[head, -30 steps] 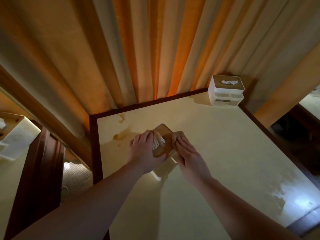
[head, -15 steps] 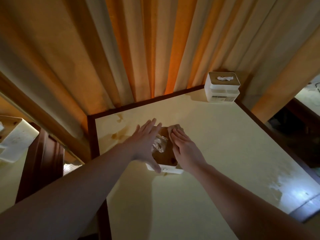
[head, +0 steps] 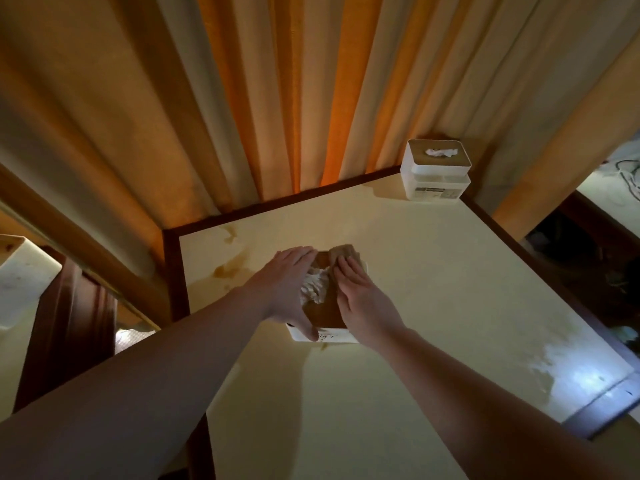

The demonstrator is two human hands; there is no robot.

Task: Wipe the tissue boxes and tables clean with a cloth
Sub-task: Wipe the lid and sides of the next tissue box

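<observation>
The near tissue box [head: 323, 318], white with a brown lid, sits on the cream bench [head: 433, 306]. The left hand [head: 287, 289] lies spread flat along the box's left side, thumb on its front wall. The right hand [head: 360, 299] presses a tan cloth [head: 344, 252] flat onto the lid, right of the white tissue [head: 315, 287]. Beyond the box, brown stains [head: 232, 265] mark the bench. A second tissue box [head: 435, 174] stands at the far right corner against orange curtains [head: 277, 98].

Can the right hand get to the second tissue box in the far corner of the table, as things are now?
Probably yes: the right hand lies on the near box, and only bare table separates it from the second tissue box.
</observation>
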